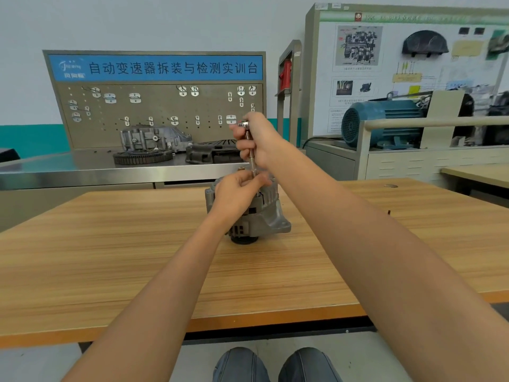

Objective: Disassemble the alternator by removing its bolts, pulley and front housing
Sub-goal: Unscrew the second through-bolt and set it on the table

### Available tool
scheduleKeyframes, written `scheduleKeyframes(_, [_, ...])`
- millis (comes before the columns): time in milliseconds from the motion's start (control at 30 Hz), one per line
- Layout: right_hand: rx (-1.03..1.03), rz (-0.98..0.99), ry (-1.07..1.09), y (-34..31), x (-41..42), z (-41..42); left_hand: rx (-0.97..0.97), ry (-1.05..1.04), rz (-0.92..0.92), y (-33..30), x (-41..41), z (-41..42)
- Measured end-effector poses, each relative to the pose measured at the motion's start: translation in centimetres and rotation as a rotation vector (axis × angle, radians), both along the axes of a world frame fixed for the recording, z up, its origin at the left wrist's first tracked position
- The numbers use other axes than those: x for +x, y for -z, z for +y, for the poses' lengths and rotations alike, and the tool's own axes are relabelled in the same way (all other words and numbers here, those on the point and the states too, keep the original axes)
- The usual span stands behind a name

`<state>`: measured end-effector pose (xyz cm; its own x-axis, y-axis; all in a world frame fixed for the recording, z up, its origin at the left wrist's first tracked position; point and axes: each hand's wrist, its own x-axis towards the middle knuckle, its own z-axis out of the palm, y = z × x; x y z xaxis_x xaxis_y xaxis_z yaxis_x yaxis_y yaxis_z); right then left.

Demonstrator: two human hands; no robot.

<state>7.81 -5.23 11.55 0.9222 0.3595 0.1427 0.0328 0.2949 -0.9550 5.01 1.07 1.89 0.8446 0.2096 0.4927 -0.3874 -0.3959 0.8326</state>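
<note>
The alternator (pixel 249 213) stands pulley-down at mid worktop (pixel 110 260). The right hand (pixel 254 139) has its grip clamped round an upright socket driver (pixel 250 150) set into the housing top; the left hand (pixel 237 193) pinches the shaft's lower end. Judged step: bolt removal. Next move calls for keeping the tool square while turning.

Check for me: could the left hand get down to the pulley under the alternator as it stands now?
Probably not. The alternator stands pulley-down on the wooden table, so only the pulley rim shows beneath the housing. The left hand grips the body higher up while the right hand holds the socket driver.
</note>
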Motion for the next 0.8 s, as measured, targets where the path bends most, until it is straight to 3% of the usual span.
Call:
scheduleKeyframes(100, [0.056, 0.011, 0.013, 0.2, -0.1, 0.1, 0.013, 0.011, 0.001, 0.0, -0.1, 0.1])
scheduleKeyframes(300, [0.239, -0.068, 0.553, 1.1, -0.7, 1.4, 0.054, -0.11, 0.016, 0.0, 0.2, -0.2])
scheduleKeyframes(367, [0.168, -0.043, 0.474, 0.7, -0.5, 1.3, 0.035, -0.09, 0.003, 0.0, 0.2, -0.2])
scheduleKeyframes(500, [-0.005, 0.029, 0.03, -0.2, 0.2, 0.1, 0.039, 0.0, 0.016, -0.1, -0.2, -0.1])
scheduleKeyframes(600, [0.036, 0.036, -0.012, 0.0, 0.2, 0.0, 0.07, 0.018, 0.018, -0.3, -0.5, 0.0])
scheduleKeyframes(733, [0.179, -0.073, 0.436, 1.1, -0.9, 1.4, 0.05, -0.074, 0.044, -0.2, -0.2, 0.1])
scheduleKeyframes(800, [0.249, -0.118, 0.562, 1.4, -1.0, 2.0, 0.037, -0.11, 0.05, -0.1, 0.0, 0.0])
